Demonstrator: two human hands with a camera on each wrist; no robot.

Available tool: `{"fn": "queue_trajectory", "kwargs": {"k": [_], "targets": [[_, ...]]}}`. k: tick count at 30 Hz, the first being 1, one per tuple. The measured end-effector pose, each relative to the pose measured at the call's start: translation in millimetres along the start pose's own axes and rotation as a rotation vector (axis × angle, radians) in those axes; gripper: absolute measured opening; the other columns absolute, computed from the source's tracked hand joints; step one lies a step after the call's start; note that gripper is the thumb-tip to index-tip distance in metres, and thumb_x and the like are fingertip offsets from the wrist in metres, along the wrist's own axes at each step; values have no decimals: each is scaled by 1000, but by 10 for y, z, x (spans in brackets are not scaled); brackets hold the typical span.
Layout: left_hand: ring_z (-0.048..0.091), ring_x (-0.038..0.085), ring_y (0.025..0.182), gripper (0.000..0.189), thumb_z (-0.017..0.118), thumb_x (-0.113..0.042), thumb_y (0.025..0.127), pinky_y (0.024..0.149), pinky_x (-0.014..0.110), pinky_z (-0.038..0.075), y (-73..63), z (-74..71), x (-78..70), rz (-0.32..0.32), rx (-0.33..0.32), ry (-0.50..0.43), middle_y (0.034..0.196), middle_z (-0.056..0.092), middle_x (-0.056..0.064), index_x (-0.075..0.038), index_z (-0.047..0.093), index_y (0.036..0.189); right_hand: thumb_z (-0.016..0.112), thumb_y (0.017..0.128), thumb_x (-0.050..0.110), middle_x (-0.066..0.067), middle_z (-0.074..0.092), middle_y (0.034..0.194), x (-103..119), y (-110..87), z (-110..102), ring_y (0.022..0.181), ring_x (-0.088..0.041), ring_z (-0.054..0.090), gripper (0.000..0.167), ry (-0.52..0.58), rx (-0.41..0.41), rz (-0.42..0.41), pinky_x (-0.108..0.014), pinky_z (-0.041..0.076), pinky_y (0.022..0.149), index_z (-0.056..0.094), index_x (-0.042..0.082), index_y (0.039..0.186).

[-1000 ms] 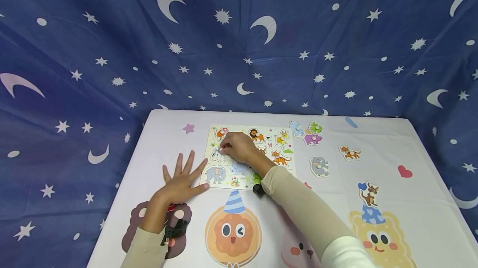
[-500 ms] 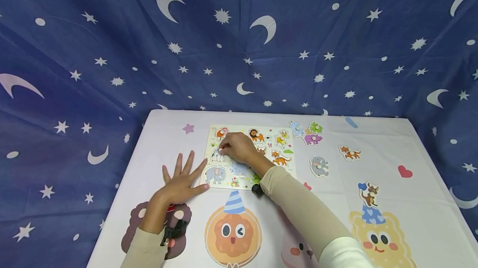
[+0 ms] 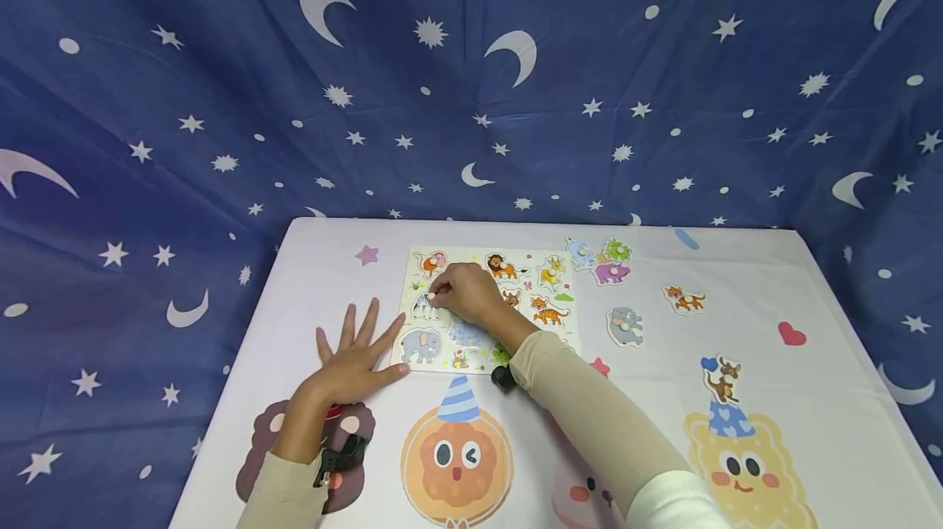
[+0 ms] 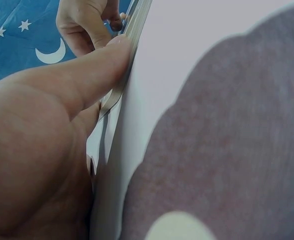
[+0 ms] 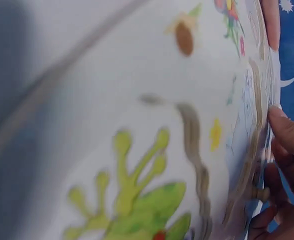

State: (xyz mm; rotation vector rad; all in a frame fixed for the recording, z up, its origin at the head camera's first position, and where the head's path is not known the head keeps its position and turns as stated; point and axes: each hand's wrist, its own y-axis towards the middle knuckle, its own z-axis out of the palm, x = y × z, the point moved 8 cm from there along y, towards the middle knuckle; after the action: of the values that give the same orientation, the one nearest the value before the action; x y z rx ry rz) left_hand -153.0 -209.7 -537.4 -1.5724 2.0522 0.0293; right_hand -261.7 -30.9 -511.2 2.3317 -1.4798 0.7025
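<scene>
A pale puzzle board (image 3: 464, 255) with animal pictures and shaped recesses lies on the table. My right hand (image 3: 471, 293) reaches over it, thumb and fingers pinching the zebra puzzle piece (image 3: 425, 306) at the left of the middle row. This hand covers part of the board's centre. My left hand (image 3: 355, 361) lies spread beside the board, its index finger and thumb tip at the left edge. In the left wrist view the left thumb (image 4: 92, 75) meets the board's edge. A green frog picture (image 5: 147, 210) fills the front of the right wrist view.
Right of the board lie several loose puzzle pieces: a purple hippo (image 3: 611, 272), a green one (image 3: 616, 250), a blue one (image 3: 579, 254), a grey elephant (image 3: 624, 326), an orange tiger-like animal (image 3: 683, 300) and a brown kangaroo (image 3: 724, 382). A starry blue curtain (image 3: 412, 62) hangs behind the table.
The whole head view has shifted slightly to the left. Both hands keep their places relative to the board, the right one still at the zebra piece.
</scene>
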Motion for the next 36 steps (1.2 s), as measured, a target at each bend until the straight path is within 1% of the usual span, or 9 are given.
{"fn": "queue_trajectory", "kwargs": {"k": [3, 6, 12, 19, 23, 27, 30, 33, 36], "targets": [[-20, 48, 155, 84, 58, -66, 94, 104, 83, -21, 9, 1, 10, -1, -1, 7, 173, -10, 12, -33, 23, 163, 83, 87, 31, 10, 71, 91, -40, -27, -40, 81, -7, 59, 15, 33, -3, 15, -26, 49, 75, 82, 24, 100], [-20, 48, 155, 84, 58, -66, 94, 104, 83, -20, 8, -4, 14, -2, -5, 7, 173, -9, 13, -33, 24, 163, 82, 88, 28, 8, 72, 94, -79, -83, -142, 86, -10, 59, 18, 84, -21, 6, -29, 49, 79, 82, 21, 104], [-20, 48, 155, 84, 59, -65, 94, 104, 83, -21, 7, -3, -15, 8, -5, -3, 173, -9, 13, -33, 24, 163, 82, 88, 22, 5, 73, 91, -284, -301, -554, 81, -12, 62, 17, 133, -110, -15, -31, 51, 77, 82, 15, 104], [-20, 48, 155, 85, 58, -67, 93, 104, 83, -21, 23, -19, 19, -1, -7, 18, 173, -10, 12, -34, 23, 163, 81, 89, 20, 4, 73, 85, -659, -634, -1031, 81, -13, 66, 13, 173, -223, -24, -32, 51, 73, 82, 13, 100], [-19, 49, 155, 85, 60, -65, 93, 104, 83, -21, 14, -25, 8, -1, -17, 11, 173, -8, 13, -33, 25, 163, 82, 88, 20, 2, 74, 86, -944, -873, -1284, 82, -15, 65, 13, 175, -280, 31, -32, 48, 72, 82, 14, 100], [-19, 49, 155, 85, 62, -63, 92, 103, 83, -23, 15, -24, -8, 1, -25, -10, 173, -7, 14, -32, 27, 162, 82, 88, 23, 0, 75, 95, -1271, -1178, -1537, 86, -17, 62, 17, 185, -329, 125, -29, 48, 70, 82, 15, 103], [-20, 48, 155, 84, 61, -64, 92, 104, 82, -23, 20, -13, -2, -3, -23, -7, 173, -8, 13, -32, 26, 162, 81, 89, 26, -2, 76, 101, -1484, -1400, -1662, 88, -17, 61, 20, 167, -340, 175, -26, 48, 69, 81, 15, 106], [-20, 48, 155, 84, 60, -65, 93, 104, 82, -23, 20, -5, 3, -4, -22, -3, 173, -8, 13, -33, 26, 163, 81, 89, 27, -3, 76, 99, -1692, -1641, -1768, 87, -14, 61, 20, 130, -354, 205, -22, 47, 67, 81, 15, 105], [-21, 48, 155, 84, 60, -65, 92, 104, 82, -23, 15, 14, 3, -1, -15, -8, 173, -9, 12, -34, 25, 163, 82, 89, 28, -3, 76, 95, -1917, -1961, -1872, 82, -8, 59, 19, 99, -371, 244, -18, 47, 66, 82, 15, 102]]}}
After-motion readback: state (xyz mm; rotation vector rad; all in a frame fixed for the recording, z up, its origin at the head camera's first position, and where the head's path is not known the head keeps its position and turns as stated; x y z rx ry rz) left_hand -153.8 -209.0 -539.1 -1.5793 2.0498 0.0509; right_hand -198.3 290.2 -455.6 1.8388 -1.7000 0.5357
